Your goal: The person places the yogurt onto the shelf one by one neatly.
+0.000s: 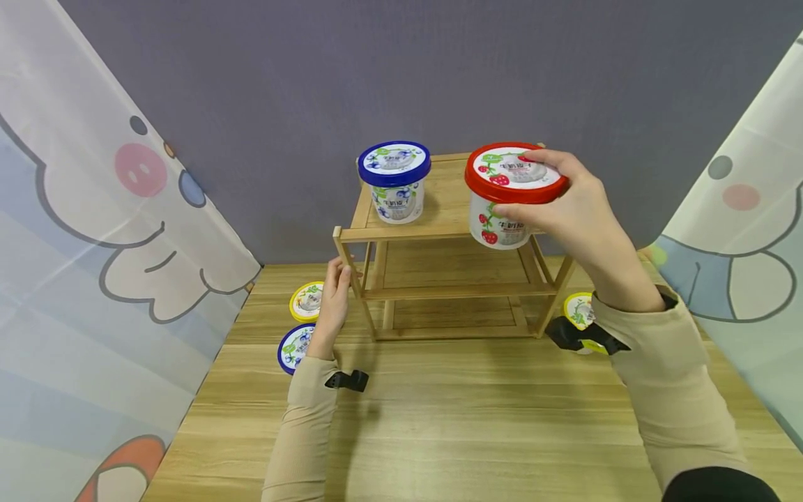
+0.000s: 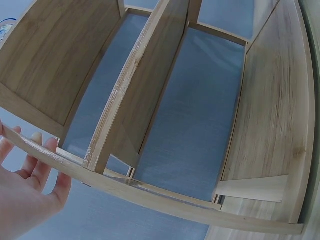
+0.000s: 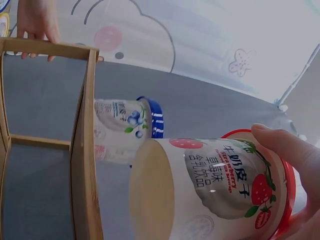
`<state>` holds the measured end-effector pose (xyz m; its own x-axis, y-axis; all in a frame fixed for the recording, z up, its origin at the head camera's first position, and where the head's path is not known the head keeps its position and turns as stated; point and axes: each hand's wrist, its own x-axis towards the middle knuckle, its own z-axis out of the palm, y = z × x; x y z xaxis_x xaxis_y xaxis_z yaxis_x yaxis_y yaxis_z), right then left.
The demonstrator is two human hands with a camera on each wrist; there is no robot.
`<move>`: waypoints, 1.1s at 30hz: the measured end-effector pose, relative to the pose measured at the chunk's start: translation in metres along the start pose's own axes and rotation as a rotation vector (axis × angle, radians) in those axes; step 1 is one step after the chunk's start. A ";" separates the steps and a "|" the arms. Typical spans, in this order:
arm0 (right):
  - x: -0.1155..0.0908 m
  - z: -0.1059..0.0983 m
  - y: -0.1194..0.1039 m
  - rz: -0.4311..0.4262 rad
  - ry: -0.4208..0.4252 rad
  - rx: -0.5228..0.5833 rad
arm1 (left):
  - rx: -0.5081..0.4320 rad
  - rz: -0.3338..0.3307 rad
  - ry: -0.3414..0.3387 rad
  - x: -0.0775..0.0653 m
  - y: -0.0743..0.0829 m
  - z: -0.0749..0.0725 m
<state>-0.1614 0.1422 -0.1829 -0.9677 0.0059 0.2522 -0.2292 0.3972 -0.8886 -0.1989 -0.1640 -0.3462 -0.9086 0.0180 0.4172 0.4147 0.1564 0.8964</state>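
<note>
My right hand point(image 1: 574, 199) grips a strawberry milk tub point(image 1: 498, 226) by its red lid, thumb at the near side and fingers over the top. The tub is raised at the right end of a three-tier wooden shelf rack point(image 1: 439, 233); its bare underside shows in the right wrist view. On the top board to its left stands a blue-lidded blueberry tub point(image 1: 398, 202), upright. My left hand point(image 1: 334, 300) holds the rack's left front post, also seen in the left wrist view, where the fingers point(image 2: 42, 172) curl against the post.
On the floor left of the rack are a yellow-lidded tub point(image 1: 306, 301) and another blue-lidded tub point(image 1: 295, 348), partly behind the left arm. A yellow-lidded tub point(image 1: 578, 307) stands at the right, partly hidden by the right wrist's camera. A grey wall point(image 1: 301, 104) rises behind.
</note>
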 end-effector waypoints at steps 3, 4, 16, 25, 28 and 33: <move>0.007 -0.002 -0.001 0.006 0.013 -0.004 | -0.002 -0.001 -0.004 0.000 0.000 0.000; 0.009 -0.003 -0.001 0.010 0.014 -0.008 | -0.002 -0.001 -0.005 0.001 0.000 0.000; 0.039 -0.003 0.010 0.008 0.041 -0.022 | -0.005 0.007 -0.003 0.001 0.001 0.000; 0.055 -0.004 0.022 0.016 0.022 0.001 | -0.017 0.000 -0.003 0.003 -0.009 -0.001; 0.059 -0.004 0.024 0.017 0.028 -0.026 | -0.018 -0.003 -0.003 0.006 -0.019 -0.003; 0.063 -0.003 0.029 0.023 0.028 -0.033 | 0.005 -0.002 0.008 0.006 -0.027 -0.004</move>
<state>-0.2290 0.1569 -0.1918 -0.9692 0.0411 0.2427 -0.2026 0.4270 -0.8813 -0.2152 -0.1716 -0.3672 -0.9092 0.0100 0.4163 0.4124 0.1611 0.8967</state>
